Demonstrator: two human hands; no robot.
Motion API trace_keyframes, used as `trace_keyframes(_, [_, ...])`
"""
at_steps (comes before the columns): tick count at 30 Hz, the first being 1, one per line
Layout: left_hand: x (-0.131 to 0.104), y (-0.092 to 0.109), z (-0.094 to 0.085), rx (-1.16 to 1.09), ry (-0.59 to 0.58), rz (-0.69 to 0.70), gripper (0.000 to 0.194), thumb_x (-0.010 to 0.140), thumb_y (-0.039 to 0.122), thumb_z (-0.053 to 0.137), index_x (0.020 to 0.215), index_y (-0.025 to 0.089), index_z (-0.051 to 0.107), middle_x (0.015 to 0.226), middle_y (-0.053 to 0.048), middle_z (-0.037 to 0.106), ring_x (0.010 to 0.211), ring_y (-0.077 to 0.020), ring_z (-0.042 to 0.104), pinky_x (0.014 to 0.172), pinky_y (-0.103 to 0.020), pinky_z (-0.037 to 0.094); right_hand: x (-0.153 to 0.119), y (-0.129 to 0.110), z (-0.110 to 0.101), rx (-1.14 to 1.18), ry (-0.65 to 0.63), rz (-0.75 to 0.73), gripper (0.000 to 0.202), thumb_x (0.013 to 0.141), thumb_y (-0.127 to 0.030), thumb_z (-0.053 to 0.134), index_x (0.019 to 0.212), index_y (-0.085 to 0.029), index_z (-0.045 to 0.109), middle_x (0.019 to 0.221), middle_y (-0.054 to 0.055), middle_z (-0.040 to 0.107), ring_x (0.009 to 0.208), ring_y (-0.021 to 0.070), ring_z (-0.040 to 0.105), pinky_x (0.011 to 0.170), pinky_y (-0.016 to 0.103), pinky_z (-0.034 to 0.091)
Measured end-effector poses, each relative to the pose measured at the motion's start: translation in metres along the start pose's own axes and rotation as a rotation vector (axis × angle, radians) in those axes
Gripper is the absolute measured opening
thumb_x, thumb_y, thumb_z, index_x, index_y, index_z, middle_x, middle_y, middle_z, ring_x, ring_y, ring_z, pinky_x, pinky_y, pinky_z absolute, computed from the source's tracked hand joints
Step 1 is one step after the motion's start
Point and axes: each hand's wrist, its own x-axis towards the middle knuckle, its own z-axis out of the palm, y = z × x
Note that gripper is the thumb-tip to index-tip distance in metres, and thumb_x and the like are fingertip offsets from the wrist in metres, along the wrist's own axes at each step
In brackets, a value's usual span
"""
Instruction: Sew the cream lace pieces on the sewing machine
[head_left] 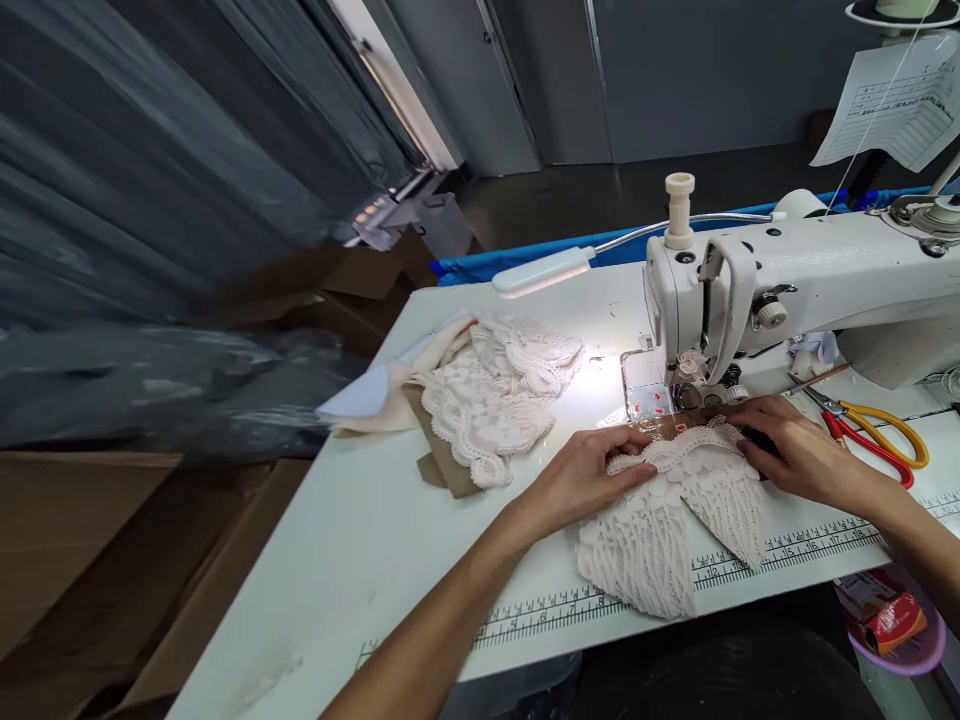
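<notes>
White lace fabric (pixel 645 545) lies at the front edge of the table, just before the needle area of a white sewing machine (pixel 810 270). My left hand (pixel 600 470) pinches the upper left edge of this lace between thumb and fingers. On the lace's upper right edge, my right hand (pixel 787 445) is closed, with its fingertips pressed on the fabric beside a brown strip. A clear plate with red marks (pixel 649 400) sits beneath the machine head, close beyond both hands.
More lace (pixel 487 400) lies piled at the left over brown and pale pieces. Scissors (pixel 877 430) rest right of my right hand. A lamp (pixel 544 272) lights the table. Cardboard boxes (pixel 217 570) stand at the left; a pink basket (pixel 926 640) is below the table's edge.
</notes>
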Motion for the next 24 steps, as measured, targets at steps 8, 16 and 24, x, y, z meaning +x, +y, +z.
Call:
trace_keyframes(8, [-0.001,-0.001,0.006,-0.076,0.034,-0.02,0.037,0.08,0.043,0.069,0.11,0.02,0.072,0.106,-0.007,0.074,0.097,-0.0203,0.068,0.085,-0.033,0.055,-0.02,0.009,-0.001,-0.302,0.064,0.105,0.044,0.086,-0.012,0.042,0.125,-0.015,0.064,0.099,0.017,0.065,0.091,0.0321,0.062,0.078,0.048,0.054])
trace_keyframes(16, [-0.002,0.001,0.01,-0.03,0.04,0.053,0.037,0.078,0.037,0.076,0.11,0.018,0.071,0.091,-0.003,0.072,0.084,-0.0175,0.067,0.076,-0.029,0.052,0.005,-0.012,0.005,-0.142,0.215,-0.079,0.034,0.093,-0.024,0.043,0.116,-0.02,0.068,0.105,0.014,0.069,0.099,0.0319,0.064,0.086,0.048,0.054])
trace_keyframes(24, [-0.03,0.013,0.002,0.062,0.051,0.228,0.031,0.082,0.03,0.074,0.111,0.02,0.069,0.093,-0.003,0.072,0.087,-0.0177,0.066,0.079,-0.029,0.051,0.026,-0.058,0.041,0.125,-0.025,-0.377,0.044,0.095,-0.044,0.052,0.132,-0.02,0.054,0.125,0.016,0.064,0.115,0.0319,0.06,0.097,0.054,0.05])
